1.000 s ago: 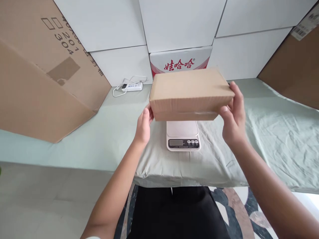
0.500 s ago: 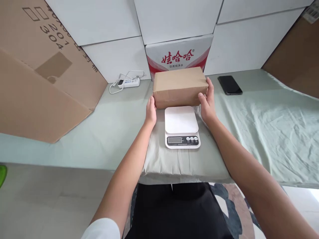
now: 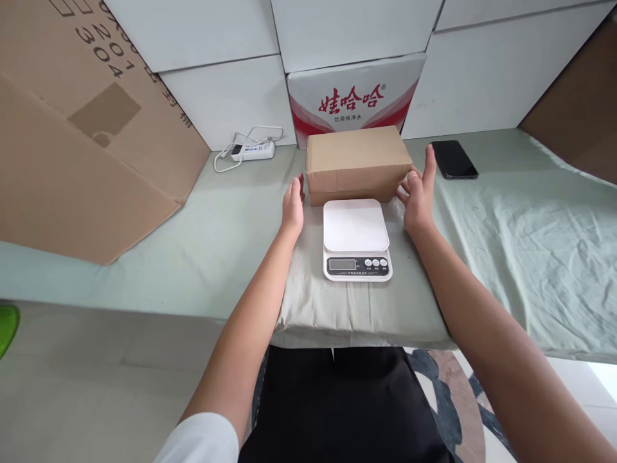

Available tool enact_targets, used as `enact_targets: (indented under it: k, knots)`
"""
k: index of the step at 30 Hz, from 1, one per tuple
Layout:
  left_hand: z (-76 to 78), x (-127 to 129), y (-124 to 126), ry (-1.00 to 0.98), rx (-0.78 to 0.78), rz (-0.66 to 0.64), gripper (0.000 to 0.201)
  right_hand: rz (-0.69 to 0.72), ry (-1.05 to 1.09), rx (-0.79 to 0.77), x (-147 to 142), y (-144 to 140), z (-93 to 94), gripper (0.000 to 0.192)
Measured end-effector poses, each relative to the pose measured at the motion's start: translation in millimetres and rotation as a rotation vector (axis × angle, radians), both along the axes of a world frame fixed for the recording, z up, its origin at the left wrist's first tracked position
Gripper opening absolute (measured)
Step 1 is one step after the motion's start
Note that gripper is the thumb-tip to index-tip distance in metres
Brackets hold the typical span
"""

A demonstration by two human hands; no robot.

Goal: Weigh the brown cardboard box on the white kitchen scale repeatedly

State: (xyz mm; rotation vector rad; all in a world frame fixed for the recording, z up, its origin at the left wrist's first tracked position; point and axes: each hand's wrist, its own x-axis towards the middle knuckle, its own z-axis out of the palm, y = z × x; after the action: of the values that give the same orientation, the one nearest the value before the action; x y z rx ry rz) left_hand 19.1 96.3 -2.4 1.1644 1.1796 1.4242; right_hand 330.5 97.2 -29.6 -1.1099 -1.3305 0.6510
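Note:
A closed brown cardboard box [image 3: 357,161] rests on the green cloth just behind a white kitchen scale [image 3: 356,238] with a dark display. My left hand [image 3: 292,207] hovers beside the box's left end, fingers apart, holding nothing. To the box's right, my right hand [image 3: 420,193] is spread open, its fingertips close to the box's corner. The scale's platform is bare.
A white and red printed carton [image 3: 355,96] stands behind the box against stacked white boxes. A black phone [image 3: 454,159] lies to the right, a white power strip [image 3: 252,150] to the left. Large brown cartons [image 3: 81,122] lean at the left and far right.
The box was held up over the scale, then went down onto the cloth behind it. Both hands have let go of it and drawn slightly apart.

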Motion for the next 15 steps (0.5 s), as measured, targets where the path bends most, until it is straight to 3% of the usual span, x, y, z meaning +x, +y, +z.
enact_targets:
  k: [5,9,15]
  knots:
    - [1.9,0,-1,-0.020,-0.019,-0.025,0.066,-0.008,0.082,-0.055,-8,-6,8.0,0.107]
    - [0.5,1,0,-0.061,-0.021,-0.058,0.070,-0.006,0.092,-0.023,-8,2,1.4,0.116]
    - [-3.7,6,2,-0.063,0.036,-0.069,0.079,0.047,-0.034,0.045,-4,7,-11.0,0.108]
